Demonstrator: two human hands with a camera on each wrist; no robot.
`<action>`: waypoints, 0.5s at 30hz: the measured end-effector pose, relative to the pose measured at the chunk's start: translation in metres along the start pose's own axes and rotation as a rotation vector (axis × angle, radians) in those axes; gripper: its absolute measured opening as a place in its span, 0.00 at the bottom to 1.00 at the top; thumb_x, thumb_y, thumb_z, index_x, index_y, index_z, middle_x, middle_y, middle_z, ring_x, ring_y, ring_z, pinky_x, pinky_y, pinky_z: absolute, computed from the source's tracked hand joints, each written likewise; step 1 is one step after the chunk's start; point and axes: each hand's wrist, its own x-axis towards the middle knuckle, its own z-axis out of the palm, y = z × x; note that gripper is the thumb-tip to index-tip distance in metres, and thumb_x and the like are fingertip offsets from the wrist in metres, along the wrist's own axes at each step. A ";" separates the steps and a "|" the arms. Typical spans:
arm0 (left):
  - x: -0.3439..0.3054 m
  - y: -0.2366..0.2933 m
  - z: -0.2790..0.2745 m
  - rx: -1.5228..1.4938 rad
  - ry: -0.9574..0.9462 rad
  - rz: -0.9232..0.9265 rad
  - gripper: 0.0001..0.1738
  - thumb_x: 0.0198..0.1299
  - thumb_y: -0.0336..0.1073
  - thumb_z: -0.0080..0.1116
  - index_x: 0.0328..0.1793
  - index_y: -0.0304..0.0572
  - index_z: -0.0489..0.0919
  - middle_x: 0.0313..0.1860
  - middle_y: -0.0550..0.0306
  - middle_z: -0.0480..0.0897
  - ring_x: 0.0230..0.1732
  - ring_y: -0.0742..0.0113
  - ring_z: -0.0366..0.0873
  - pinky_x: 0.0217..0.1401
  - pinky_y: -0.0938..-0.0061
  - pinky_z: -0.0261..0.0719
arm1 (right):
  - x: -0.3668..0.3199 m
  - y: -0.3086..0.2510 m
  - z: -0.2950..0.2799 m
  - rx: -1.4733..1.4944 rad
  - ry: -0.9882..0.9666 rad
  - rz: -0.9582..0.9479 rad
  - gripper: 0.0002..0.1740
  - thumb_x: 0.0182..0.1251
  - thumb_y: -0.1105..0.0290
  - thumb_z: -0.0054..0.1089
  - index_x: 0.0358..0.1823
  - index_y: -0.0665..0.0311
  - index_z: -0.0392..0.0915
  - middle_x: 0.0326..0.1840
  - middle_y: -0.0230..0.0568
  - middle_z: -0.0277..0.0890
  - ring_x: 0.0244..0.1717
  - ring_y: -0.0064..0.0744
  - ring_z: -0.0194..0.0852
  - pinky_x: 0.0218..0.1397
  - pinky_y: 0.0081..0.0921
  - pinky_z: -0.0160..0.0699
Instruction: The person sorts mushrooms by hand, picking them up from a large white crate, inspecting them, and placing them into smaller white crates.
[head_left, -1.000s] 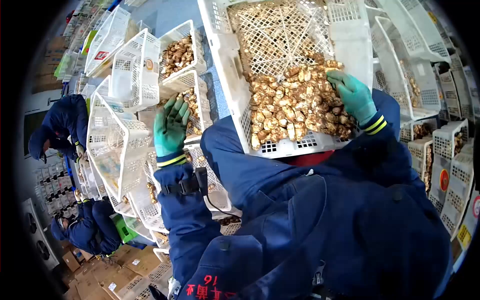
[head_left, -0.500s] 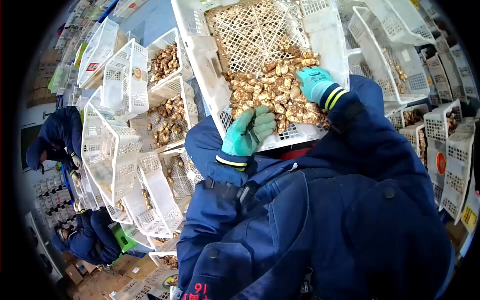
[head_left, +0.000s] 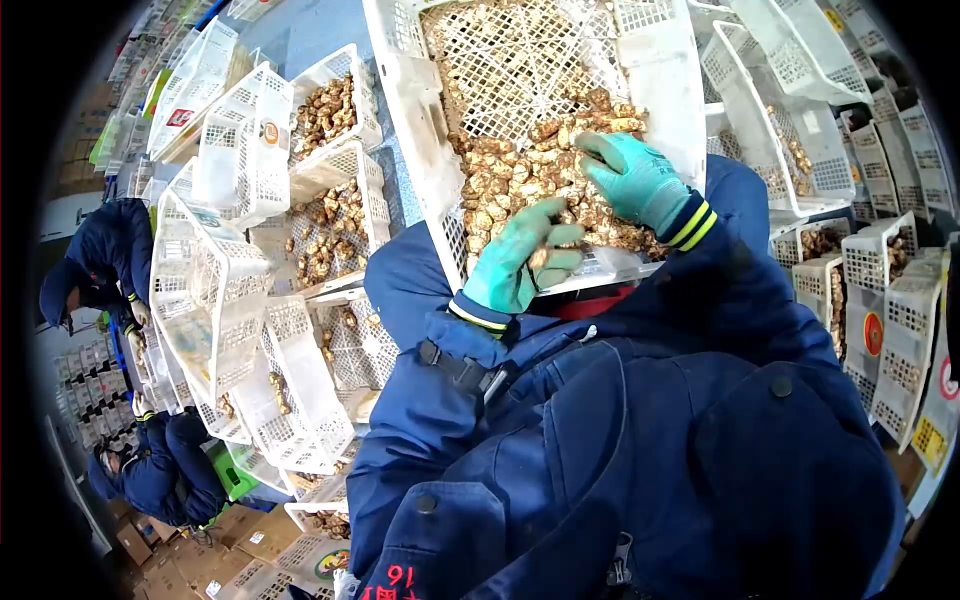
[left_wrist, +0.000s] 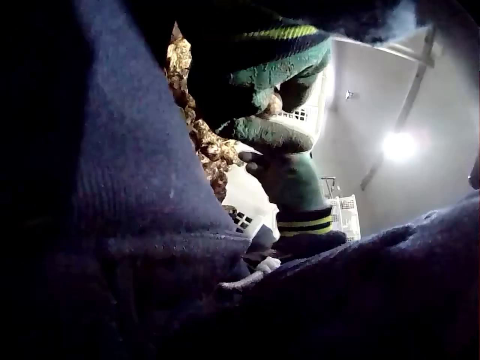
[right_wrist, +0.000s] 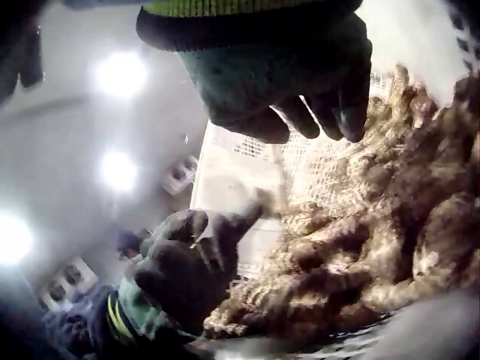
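Over the near end of the crate (head_left: 665, 85), the left hand (head_left: 518, 262) is gripping a tuber (left_wrist: 274, 103); the right hand (head_left: 640, 183) is reaching, loose-fingered. Sorting seems underway, probably calling for release next.

White crate (head_left: 665, 80) before you, perforated walls, set above your thighs (head_left: 395, 280); what bears its weight, hidden; brown knobbly lumps (head_left: 500, 185) heaped in half nearest you, touching and overlapping, spread toward both side walls; mesh floor (head_left: 510, 75) shows through in far half, dirt (head_left: 446, 80) caked along its left edge; heap's far margin reaches farther out on your right.
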 end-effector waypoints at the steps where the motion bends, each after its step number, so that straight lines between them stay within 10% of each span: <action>1: -0.005 0.001 -0.008 0.053 0.017 -0.031 0.29 0.73 0.43 0.51 0.73 0.33 0.65 0.51 0.48 0.82 0.42 0.63 0.83 0.39 0.78 0.82 | 0.000 0.002 0.001 -0.064 -0.197 0.143 0.22 0.67 0.56 0.56 0.57 0.62 0.75 0.49 0.50 0.78 0.48 0.48 0.79 0.54 0.43 0.79; 7: -0.009 -0.001 -0.018 -0.007 0.071 -0.031 0.22 0.71 0.33 0.51 0.68 0.28 0.71 0.47 0.48 0.83 0.37 0.70 0.81 0.32 0.82 0.81 | -0.002 -0.008 0.017 -0.255 -0.322 0.232 0.20 0.63 0.53 0.61 0.47 0.60 0.77 0.46 0.45 0.79 0.51 0.46 0.79 0.53 0.43 0.76; 11: -0.015 0.004 0.003 0.135 0.241 0.027 0.23 0.72 0.37 0.51 0.69 0.31 0.70 0.48 0.50 0.82 0.41 0.66 0.82 0.44 0.76 0.84 | 0.000 0.017 0.007 0.170 -0.250 0.527 0.16 0.64 0.58 0.56 0.41 0.63 0.81 0.38 0.51 0.82 0.43 0.48 0.82 0.48 0.41 0.79; 14: 0.002 -0.009 -0.026 -0.138 -0.070 -0.004 0.27 0.74 0.47 0.49 0.71 0.35 0.68 0.49 0.54 0.80 0.46 0.67 0.81 0.47 0.77 0.83 | 0.006 -0.020 -0.036 0.676 -0.290 0.857 0.10 0.62 0.67 0.60 0.43 0.58 0.82 0.41 0.38 0.82 0.41 0.37 0.81 0.38 0.29 0.81; 15: -0.002 -0.003 -0.005 0.041 0.143 -0.035 0.31 0.75 0.55 0.47 0.72 0.38 0.66 0.51 0.58 0.77 0.49 0.69 0.79 0.46 0.80 0.81 | 0.000 -0.012 -0.027 0.420 -0.147 0.222 0.11 0.62 0.69 0.60 0.45 0.59 0.82 0.44 0.38 0.82 0.42 0.37 0.82 0.39 0.29 0.82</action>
